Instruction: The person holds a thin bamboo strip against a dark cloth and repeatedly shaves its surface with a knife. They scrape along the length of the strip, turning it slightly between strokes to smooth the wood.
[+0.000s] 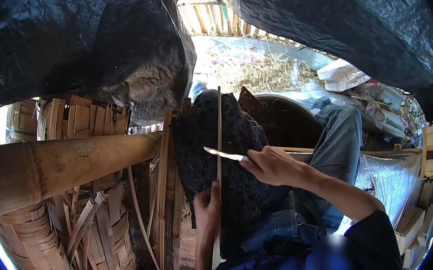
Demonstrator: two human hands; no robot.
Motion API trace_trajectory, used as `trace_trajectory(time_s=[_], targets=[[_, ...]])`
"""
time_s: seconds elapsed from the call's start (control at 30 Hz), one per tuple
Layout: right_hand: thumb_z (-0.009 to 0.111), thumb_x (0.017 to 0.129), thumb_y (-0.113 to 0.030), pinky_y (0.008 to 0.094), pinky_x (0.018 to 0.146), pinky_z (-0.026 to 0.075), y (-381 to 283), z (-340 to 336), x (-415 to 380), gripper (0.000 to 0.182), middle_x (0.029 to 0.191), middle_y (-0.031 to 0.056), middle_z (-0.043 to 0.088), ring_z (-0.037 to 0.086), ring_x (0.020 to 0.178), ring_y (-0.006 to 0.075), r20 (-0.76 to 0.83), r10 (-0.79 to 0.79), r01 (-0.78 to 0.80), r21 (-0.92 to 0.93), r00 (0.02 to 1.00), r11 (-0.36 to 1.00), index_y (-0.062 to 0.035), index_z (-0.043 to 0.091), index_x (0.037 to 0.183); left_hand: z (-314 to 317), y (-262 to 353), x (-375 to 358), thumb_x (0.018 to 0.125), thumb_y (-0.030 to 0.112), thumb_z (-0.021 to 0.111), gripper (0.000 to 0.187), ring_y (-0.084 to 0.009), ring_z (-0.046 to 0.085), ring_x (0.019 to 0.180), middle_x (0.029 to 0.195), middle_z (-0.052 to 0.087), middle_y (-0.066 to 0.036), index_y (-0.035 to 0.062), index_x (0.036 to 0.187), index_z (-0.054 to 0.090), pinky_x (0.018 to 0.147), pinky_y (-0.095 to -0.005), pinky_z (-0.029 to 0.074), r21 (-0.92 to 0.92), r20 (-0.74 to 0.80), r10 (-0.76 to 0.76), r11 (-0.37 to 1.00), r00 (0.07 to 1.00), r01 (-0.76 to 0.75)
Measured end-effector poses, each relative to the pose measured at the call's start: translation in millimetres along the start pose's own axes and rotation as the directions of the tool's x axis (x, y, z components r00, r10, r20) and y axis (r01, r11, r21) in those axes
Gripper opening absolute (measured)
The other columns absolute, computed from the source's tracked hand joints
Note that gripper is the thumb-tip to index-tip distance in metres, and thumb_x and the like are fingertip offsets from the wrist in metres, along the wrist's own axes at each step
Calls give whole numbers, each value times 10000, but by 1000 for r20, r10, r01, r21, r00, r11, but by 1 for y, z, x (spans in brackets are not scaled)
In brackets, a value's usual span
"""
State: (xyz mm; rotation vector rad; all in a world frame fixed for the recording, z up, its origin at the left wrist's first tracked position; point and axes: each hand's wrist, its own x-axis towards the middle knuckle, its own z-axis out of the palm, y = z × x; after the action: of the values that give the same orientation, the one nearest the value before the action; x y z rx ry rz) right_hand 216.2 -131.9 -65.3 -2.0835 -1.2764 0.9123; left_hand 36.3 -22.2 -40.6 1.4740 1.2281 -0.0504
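My left hand (207,205) is closed around a long thin bamboo strip (220,130), which runs upright over a dark patterned cloth (192,153) on my leg. My right hand (269,166) grips a knife by its handle. The knife's blade (224,153) points left and lies across the strip, above my left hand. Most of the handle is hidden by my fingers.
A thick bamboo pole (66,164) juts in from the left, above woven bamboo baskets (32,244). Upright slats (165,203) stand left of my leg. A dark round basin (291,122) lies beyond my knees. Black sheeting (330,12) hangs overhead.
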Motion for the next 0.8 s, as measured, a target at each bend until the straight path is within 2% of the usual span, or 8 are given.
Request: trace_trajectory(time_s=[0.07, 0.17, 0.2, 0.4, 0.47, 0.63, 0.73, 0.8], targets=[[469, 964, -352, 415, 369, 408, -5, -1, -7, 473, 441, 150, 492, 522, 365, 324, 41, 14, -14, 9, 999, 1000, -20, 498, 629, -1, -1, 2, 948, 389, 499, 543, -55, 308, 521, 514, 353, 32, 11, 561, 461, 471, -292, 218, -5, 21, -16, 1000, 1000, 16], [486, 961, -337, 406, 350, 397, 0, 8, -7, 479, 436, 152, 500, 511, 349, 319, -98, -54, 49, -57, 994, 997, -20, 494, 602, 0, 4, 5, 950, 395, 494, 542, -55, 306, 519, 518, 352, 37, 22, 560, 449, 472, -290, 217, 6, 40, -13, 1000, 999, 12], [487, 961, -338, 407, 349, 393, -4, 6, 0, 502, 443, 169, 498, 517, 360, 329, -64, 36, -38, -30, 997, 999, -16, 482, 576, -2, 1, 1, 950, 395, 495, 542, -55, 308, 517, 518, 353, 37, 24, 560, 442, 471, -291, 219, 22, 33, 0, 1000, 999, -1], [474, 962, -362, 423, 381, 419, 7, 8, 34, 556, 482, 209, 507, 544, 421, 370, -91, 13, -18, -61, 996, 998, -13, 494, 530, 2, 5, -1, 951, 383, 493, 534, -55, 305, 523, 520, 350, 35, 25, 562, 423, 476, -293, 214, -25, -35, -18, 1000, 999, 18], [460, 963, -379, 430, 401, 436, 7, 3, 39, 571, 505, 220, 523, 561, 456, 384, -175, -38, 21, -97, 984, 995, -13, 508, 528, 1, 0, 1, 951, 379, 494, 526, -54, 306, 527, 524, 352, 35, 26, 567, 427, 479, -293, 216, -39, -32, 0, 999, 999, -1], [503, 948, -331, 456, 389, 424, -4, 2, 29, 429, 474, 201, 504, 567, 469, 397, -94, -1, -15, -173, 996, 985, -24, 496, 649, 0, 1, -3, 955, 368, 489, 514, -49, 309, 535, 537, 357, 37, 28, 573, 438, 483, -287, 217, -81, -4, -1, 997, 1000, 1], [472, 958, -345, 447, 406, 445, -17, -7, 16, 440, 486, 199, 533, 581, 453, 374, -92, 34, -42, -87, 995, 995, 8, 521, 701, -10, 2, -8, 961, 371, 486, 507, -41, 324, 524, 531, 362, 40, 38, 581, 457, 479, -263, 230, -101, 115, 6, 995, 993, 5], [477, 958, -332, 451, 406, 439, -25, -14, 16, 415, 482, 196, 525, 575, 449, 375, -101, 32, -34, -15, 994, 999, 9, 514, 725, -13, 3, -10, 975, 387, 456, 480, -52, 364, 493, 525, 374, 34, 55, 629, 489, 455, -243, 251, -275, 245, -5, 959, 970, 74]])
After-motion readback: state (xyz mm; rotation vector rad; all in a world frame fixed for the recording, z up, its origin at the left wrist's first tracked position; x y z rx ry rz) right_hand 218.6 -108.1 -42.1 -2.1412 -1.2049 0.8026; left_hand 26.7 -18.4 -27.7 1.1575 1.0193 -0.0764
